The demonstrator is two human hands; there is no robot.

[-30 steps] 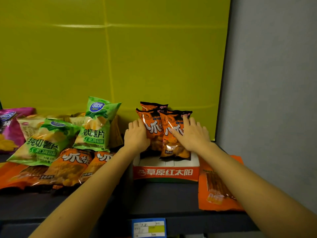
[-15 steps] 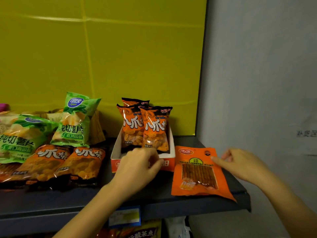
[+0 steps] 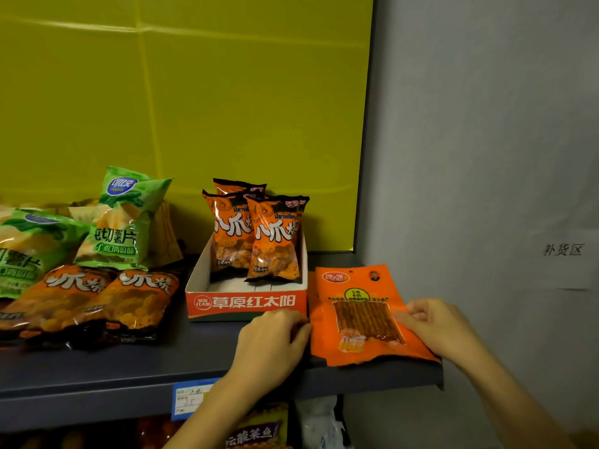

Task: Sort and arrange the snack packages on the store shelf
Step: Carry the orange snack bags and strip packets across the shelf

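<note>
Both hands frame the flat orange stick-snack pouch (image 3: 363, 314) lying at the right end of the dark shelf (image 3: 97, 374), its near edge overhanging the shelf lip. The left hand (image 3: 275, 341), fingers curled, touches the pouch's left edge; the right hand (image 3: 434, 328) pinches its right edge with bent fingers. Just left of the pouch, a red-fronted cardboard display box (image 3: 246, 301) holds 3 upright orange snack bags (image 3: 256, 238). Farther left lie 2 more orange bags (image 3: 97, 299) and green chip bags (image 3: 120, 222).
</note>
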